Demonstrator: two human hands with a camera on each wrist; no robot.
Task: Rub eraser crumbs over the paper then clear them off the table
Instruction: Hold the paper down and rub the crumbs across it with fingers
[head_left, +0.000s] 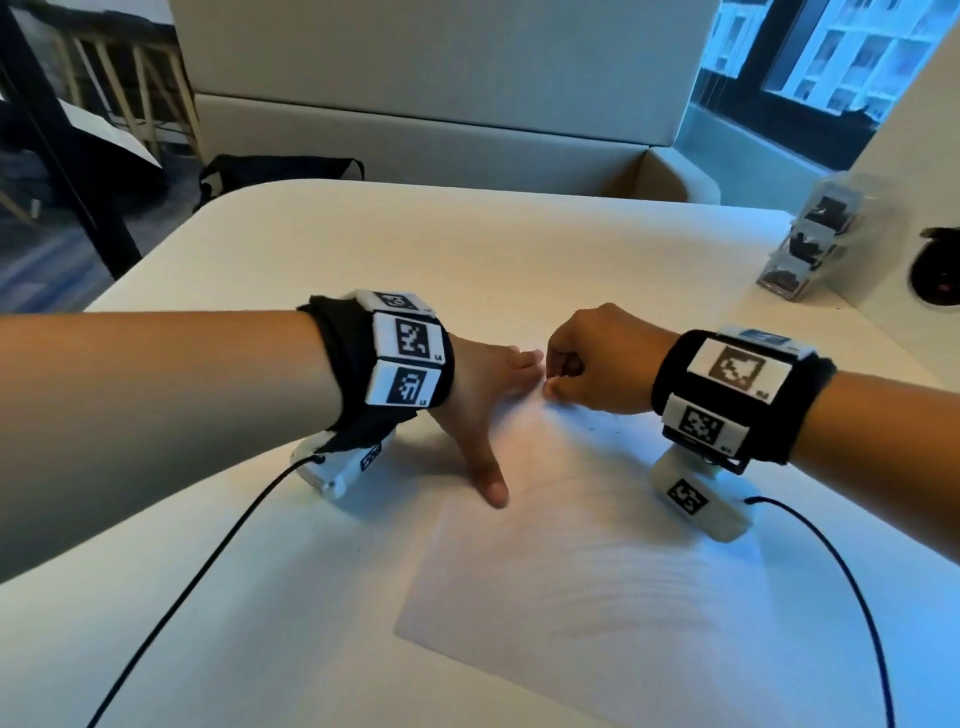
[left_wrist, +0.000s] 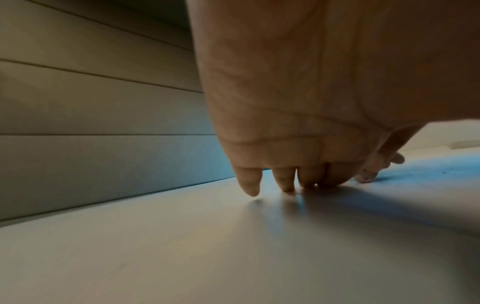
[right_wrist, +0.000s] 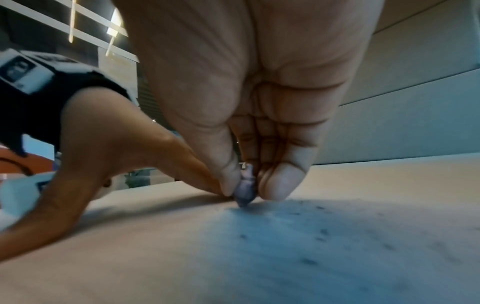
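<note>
A white sheet of paper (head_left: 561, 561) lies on the white table (head_left: 415, 249). My left hand (head_left: 493, 384) presses flat on the paper's far left part, fingers (left_wrist: 250, 185) straight and thumb spread toward me. My right hand (head_left: 566, 374) pinches a small greyish eraser (right_wrist: 245, 190) between thumb and fingertips (right_wrist: 279, 185); its tip touches the paper near the far edge. In the head view the eraser is hidden inside the fist. Dark eraser crumbs (right_wrist: 322, 234) are scattered on the paper to the right of the eraser, faintly visible as crumbs (head_left: 613, 423) in the head view.
A clear plastic display holder (head_left: 810, 244) with dark cards stands at the table's far right beside a round black object (head_left: 935, 270). Black cables (head_left: 197, 577) trail from both wrists toward me. A padded bench (head_left: 426, 140) lies beyond the table.
</note>
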